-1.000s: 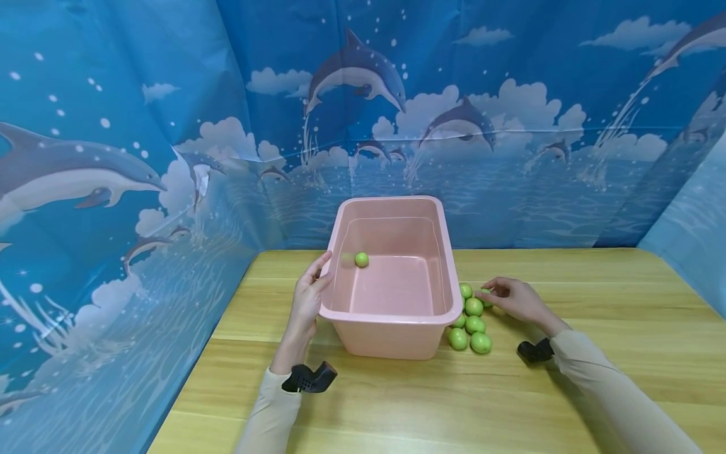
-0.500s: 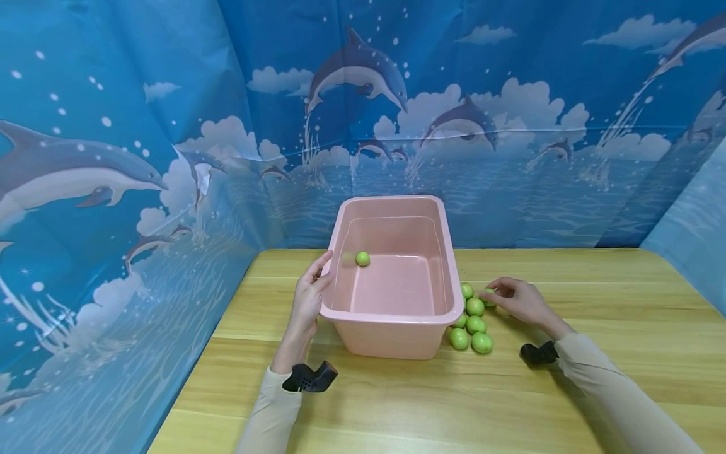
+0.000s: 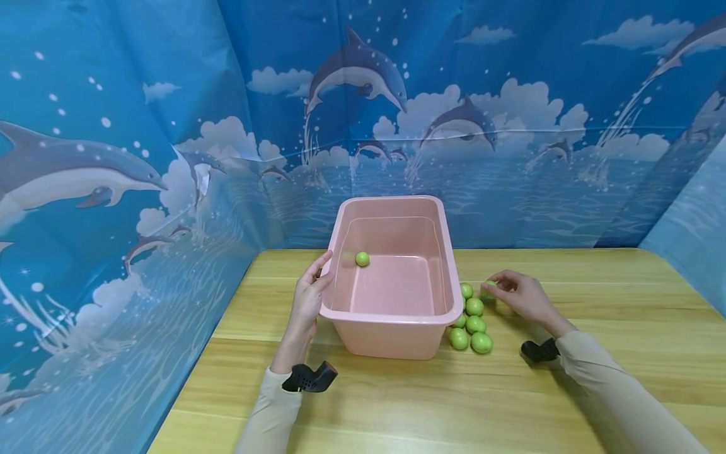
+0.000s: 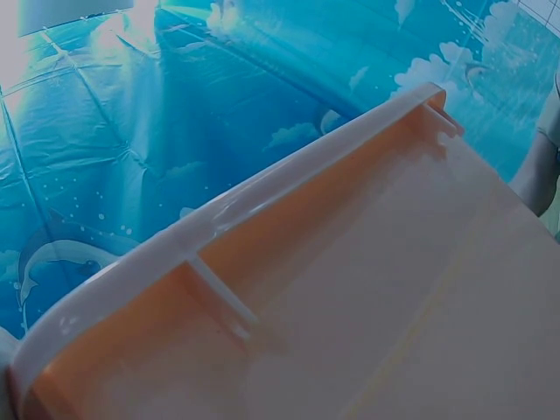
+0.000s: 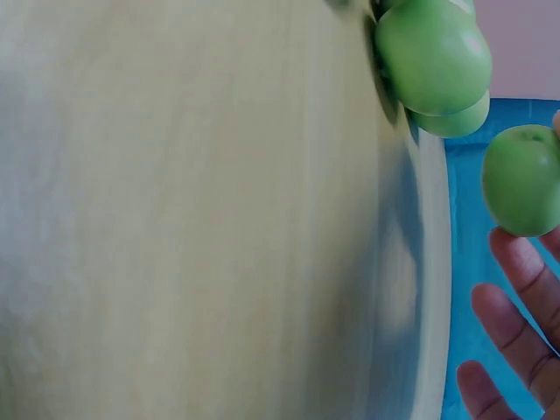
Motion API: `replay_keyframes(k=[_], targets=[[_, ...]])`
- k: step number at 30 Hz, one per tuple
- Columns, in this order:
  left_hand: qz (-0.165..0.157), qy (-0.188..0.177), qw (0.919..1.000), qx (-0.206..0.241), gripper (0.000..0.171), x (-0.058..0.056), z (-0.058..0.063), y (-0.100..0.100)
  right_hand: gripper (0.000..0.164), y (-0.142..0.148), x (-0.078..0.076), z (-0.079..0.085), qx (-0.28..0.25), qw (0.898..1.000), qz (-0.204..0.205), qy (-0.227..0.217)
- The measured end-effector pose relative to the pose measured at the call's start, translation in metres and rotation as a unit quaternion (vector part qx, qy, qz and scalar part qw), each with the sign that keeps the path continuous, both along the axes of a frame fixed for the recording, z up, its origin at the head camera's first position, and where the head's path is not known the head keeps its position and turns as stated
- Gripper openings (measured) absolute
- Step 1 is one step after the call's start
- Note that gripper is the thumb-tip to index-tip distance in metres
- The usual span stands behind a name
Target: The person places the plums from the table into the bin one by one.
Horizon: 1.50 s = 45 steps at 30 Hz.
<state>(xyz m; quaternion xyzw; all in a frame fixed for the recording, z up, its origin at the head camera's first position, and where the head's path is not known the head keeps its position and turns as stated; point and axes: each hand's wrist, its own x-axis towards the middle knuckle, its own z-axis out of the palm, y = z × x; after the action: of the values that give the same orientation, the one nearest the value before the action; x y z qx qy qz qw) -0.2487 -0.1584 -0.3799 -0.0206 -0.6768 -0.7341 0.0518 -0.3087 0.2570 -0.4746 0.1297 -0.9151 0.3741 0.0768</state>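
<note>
In the head view a deep pink plastic tub [image 3: 380, 337] stands on the table, with one small green apple [image 3: 362, 259] inside near its left wall. My left hand [image 3: 307, 299] holds the tub's left rim; the left wrist view shows mostly the rim's underside [image 4: 219, 210]. Right of the tub, my right hand [image 3: 524, 296] pinches another green apple [image 5: 522, 180] between thumb and fingers, just off the table. Its other fingers [image 5: 512, 328] spread loosely below the fruit. Several more green apples [image 3: 475, 325] lie grouped against the tub's right side.
The tub and fruit rest on a light wooden table [image 3: 397, 410]. A blue dolphin-printed curtain [image 3: 510, 189] hangs behind the table and along its left side. Black wrist cameras [image 3: 309, 378] sit on both sleeves.
My right hand has lifted slightly and drawn a little away from the group, raising the apple it pinches. My left hand and the tub stay in place.
</note>
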Motion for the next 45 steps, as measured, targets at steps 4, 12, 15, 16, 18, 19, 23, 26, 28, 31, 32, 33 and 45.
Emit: replay_keyframes(k=[4,12,15,16,18,19,23,26,28,31,32,33,45], targets=[[0.001,0.001,1.0000,-0.002,0.044,0.000,0.000,0.000,0.039,-0.001,0.000,0.004,0.000,1.000,-0.003,0.013],[-0.007,0.001,0.9999,0.011,0.045,-0.001,0.000,0.000,0.035,-0.003,-0.002,0.009,-0.009,0.999,-0.007,0.037],[-0.003,-0.003,1.0000,0.008,0.045,-0.001,0.000,0.000,0.033,-0.004,-0.003,0.010,-0.013,0.999,-0.008,0.045],[-0.003,-0.004,0.9999,0.009,0.045,-0.001,-0.001,0.000,0.033,-0.004,-0.003,0.011,-0.013,0.999,-0.008,0.046],[-0.004,-0.006,0.9999,0.010,0.045,-0.001,-0.001,-0.001,0.032,-0.004,-0.003,0.012,-0.014,0.999,-0.005,0.048],[-0.005,-0.006,0.9999,0.009,0.045,-0.001,-0.001,-0.001,0.032,-0.004,-0.003,0.012,-0.014,0.999,-0.005,0.049],[-0.009,-0.003,0.9999,0.011,0.046,-0.001,-0.001,-0.001,0.031,-0.005,-0.005,0.014,-0.018,0.998,-0.004,0.054],[-0.009,0.001,0.9999,0.010,0.045,-0.001,0.001,0.000,0.031,-0.006,-0.006,0.017,-0.022,0.998,-0.004,0.060],[-0.009,0.000,0.9999,0.008,0.045,-0.001,0.001,0.000,0.030,-0.007,-0.007,0.019,-0.025,0.998,-0.003,0.062],[-0.010,-0.001,0.9999,0.007,0.046,-0.001,0.002,0.001,0.029,-0.008,-0.007,0.021,-0.027,0.997,-0.001,0.065],[-0.010,-0.002,0.9999,0.006,0.046,-0.001,0.002,0.001,0.029,-0.008,-0.007,0.022,-0.027,0.997,0.000,0.066],[-0.010,-0.002,0.9999,0.007,0.046,-0.001,0.002,0.001,0.029,-0.009,-0.007,0.022,-0.027,0.998,0.000,0.065],[-0.006,-0.004,0.9999,0.010,0.046,-0.001,0.003,0.002,0.035,-0.013,-0.007,0.031,-0.037,0.998,-0.003,0.048]])
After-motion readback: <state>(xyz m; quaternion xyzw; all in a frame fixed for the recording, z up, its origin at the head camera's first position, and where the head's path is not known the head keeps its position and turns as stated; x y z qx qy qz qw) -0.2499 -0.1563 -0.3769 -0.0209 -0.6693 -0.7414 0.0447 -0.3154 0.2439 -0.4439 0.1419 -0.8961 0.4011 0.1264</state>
